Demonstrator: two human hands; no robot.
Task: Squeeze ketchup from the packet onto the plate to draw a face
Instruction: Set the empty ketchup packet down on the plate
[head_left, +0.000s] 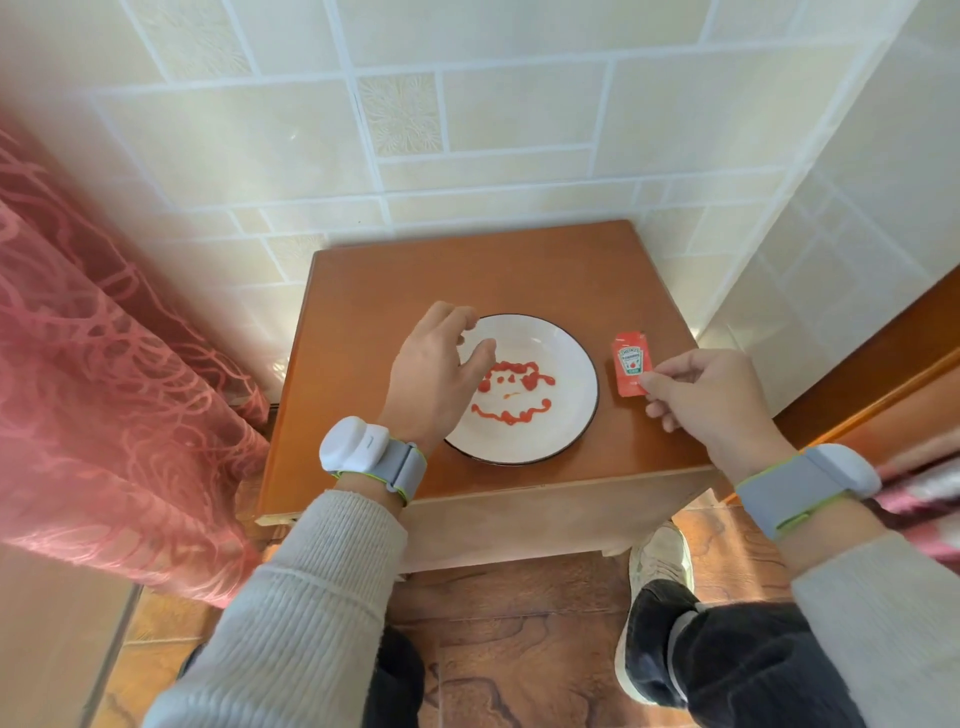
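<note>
A white plate (563, 415) with a dark rim sits on a small wooden table (395, 280). On it lies a ketchup face (511, 392): a curved top line, blobs for eyes, a small nose dab and a wavy mouth. My left hand (436, 379) hovers over the plate's left edge, fingers apart and loosely curled, holding nothing. To the right of the plate, the red ketchup packet (629, 364) is pinched at its lower corner by my right hand (722, 400). The packet is low over the table; I cannot tell if it touches it.
The table stands in a corner of tiled walls (467, 130). A pink patterned curtain (104, 364) hangs at the left. A wooden door frame (883, 374) runs along the right. Below the table's front edge are my knees and a shoe (660, 561) on the brown floor.
</note>
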